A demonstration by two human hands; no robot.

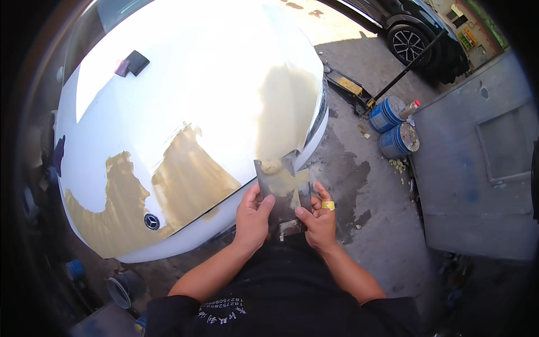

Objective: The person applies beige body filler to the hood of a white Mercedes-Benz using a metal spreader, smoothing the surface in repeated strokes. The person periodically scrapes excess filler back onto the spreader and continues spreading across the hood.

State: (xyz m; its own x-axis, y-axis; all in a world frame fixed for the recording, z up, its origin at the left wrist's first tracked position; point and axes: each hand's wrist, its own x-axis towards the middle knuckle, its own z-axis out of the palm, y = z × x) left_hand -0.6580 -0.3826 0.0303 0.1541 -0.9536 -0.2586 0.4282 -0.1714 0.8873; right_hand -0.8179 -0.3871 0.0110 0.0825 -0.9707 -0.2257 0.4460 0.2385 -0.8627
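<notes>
In front of my body, my left hand [252,220] grips a dark flat putty board [266,191], thumb on top. A lump of tan putty [271,166] sits at the board's far edge, with thinner smears below it. My right hand [320,226] pinches a dark, putty-smeared spreader [304,194] against the board's right side. Yellow tape [328,205] wraps one right finger. Just beyond both hands lies a white car hood [219,112], whose front bears tan putty patches [193,165]. The fingers beneath the board are hidden.
A dark pad [136,63] rests on the hood. Blue buckets [400,140] and a floor jack [348,87] stand to the right, near a grey panel [477,163]. A dark car [418,36] is parked behind. A bucket [124,289] stands at lower left.
</notes>
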